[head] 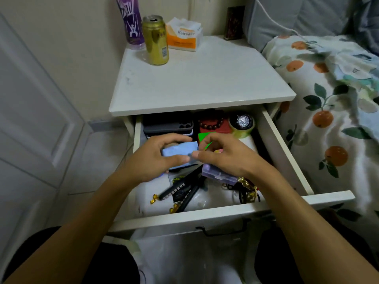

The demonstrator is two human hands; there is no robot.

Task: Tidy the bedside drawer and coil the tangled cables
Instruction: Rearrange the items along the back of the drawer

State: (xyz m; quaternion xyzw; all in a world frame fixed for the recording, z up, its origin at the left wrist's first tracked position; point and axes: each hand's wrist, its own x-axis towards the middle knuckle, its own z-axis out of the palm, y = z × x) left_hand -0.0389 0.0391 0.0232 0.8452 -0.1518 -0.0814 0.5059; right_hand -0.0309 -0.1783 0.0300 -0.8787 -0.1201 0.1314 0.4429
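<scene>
Over the open white wooden drawer (287,158), both hands, left (155,158) and right (227,154), pinch a folded pale-blue cloth (178,150) between them, seemingly mid-sorting; cables beneath look tangled, awaiting coiling next.

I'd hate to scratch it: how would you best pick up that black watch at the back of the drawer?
The watch lies face up, seemingly seated in the tape roll in the drawer's back right corner. I'd come straight down from above and pinch the round case by its opposite edges, off the glass. The nightstand top overhangs just behind, so approaching from the front looks easier.
</scene>
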